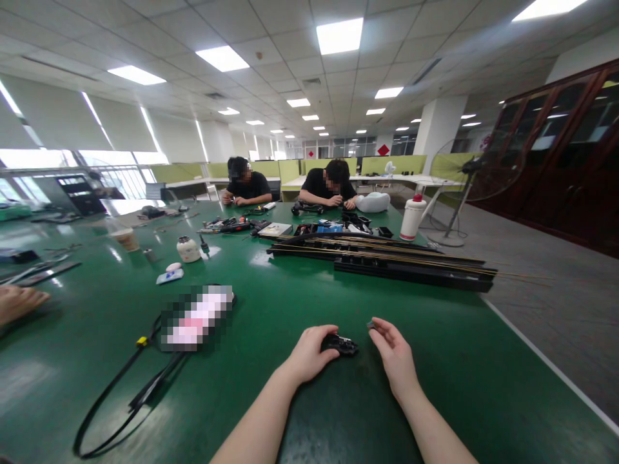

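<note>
My left hand grips a small black mechanical part with bright metal along its top, just above or on the green table. I cannot make out its exact kind. To the right of it, my right hand pinches a small grey piece between thumb and fingertips. A short gap separates this piece from the black part.
Long black rails with thin brass-coloured rods lie ahead. A phone-like device and a looped black strip are left. A white jug stands at the far right. Two people sit opposite; another person's hand rests left.
</note>
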A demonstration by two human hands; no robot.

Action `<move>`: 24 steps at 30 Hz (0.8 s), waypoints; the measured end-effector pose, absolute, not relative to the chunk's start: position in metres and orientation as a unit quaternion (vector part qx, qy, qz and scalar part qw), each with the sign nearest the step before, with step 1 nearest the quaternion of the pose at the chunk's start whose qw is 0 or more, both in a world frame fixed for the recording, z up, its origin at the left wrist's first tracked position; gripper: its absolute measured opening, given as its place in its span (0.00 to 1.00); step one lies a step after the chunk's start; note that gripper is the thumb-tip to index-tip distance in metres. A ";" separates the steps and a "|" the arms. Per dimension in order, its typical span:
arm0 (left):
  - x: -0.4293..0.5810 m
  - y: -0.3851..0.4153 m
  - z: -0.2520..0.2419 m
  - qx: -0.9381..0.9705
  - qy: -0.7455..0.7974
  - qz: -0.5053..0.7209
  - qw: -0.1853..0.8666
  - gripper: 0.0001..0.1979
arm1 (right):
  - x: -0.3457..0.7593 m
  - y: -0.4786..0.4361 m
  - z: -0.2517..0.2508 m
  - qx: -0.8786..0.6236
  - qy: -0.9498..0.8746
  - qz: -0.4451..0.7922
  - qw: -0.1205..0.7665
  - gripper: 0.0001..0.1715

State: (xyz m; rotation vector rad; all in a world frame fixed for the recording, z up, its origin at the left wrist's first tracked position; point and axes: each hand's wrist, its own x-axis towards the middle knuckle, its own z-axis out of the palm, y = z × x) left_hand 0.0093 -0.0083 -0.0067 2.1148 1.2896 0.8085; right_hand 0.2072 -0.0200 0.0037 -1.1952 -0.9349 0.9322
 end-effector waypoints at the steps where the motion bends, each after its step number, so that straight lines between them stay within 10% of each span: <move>1: 0.009 -0.008 -0.008 0.782 0.477 0.300 0.267 0.24 | 0.207 -0.020 0.004 -0.522 -0.409 0.405 0.629 0.23; 24: 0.010 -0.007 -0.008 0.751 0.478 0.316 0.328 0.25 | 0.201 -0.021 -0.003 -0.516 -0.520 0.379 0.566 0.22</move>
